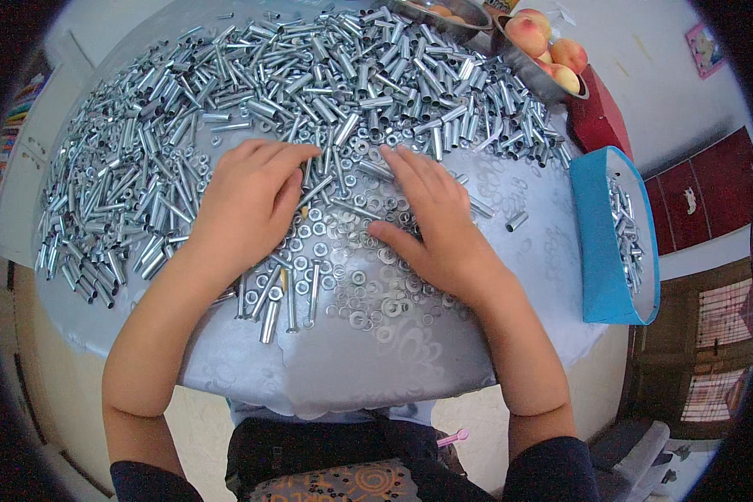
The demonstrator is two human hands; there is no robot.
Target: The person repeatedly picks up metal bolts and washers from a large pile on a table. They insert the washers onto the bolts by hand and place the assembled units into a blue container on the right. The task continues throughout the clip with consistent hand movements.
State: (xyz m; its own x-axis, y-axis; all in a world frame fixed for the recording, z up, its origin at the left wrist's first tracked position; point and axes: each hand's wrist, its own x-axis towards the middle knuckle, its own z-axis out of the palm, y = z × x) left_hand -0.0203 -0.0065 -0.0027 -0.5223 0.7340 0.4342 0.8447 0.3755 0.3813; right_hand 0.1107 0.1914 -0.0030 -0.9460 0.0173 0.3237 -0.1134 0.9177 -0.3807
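Seemingly, the half-curled left hand [249, 203] (whether gripping, I cannot tell) and spread, empty-looking right hand [441, 222] are sorting; hexagonal silver metal nuts [320, 249] are lying at the left's four o'clock, probably needing fingertip pinching next.

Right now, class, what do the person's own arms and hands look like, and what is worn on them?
The left hand and right hand are bare, with nothing showing at the wrists. The left forearm and right forearm are uncovered too. The left sleeve and right sleeve are dark, looking navy, with no visible pattern.
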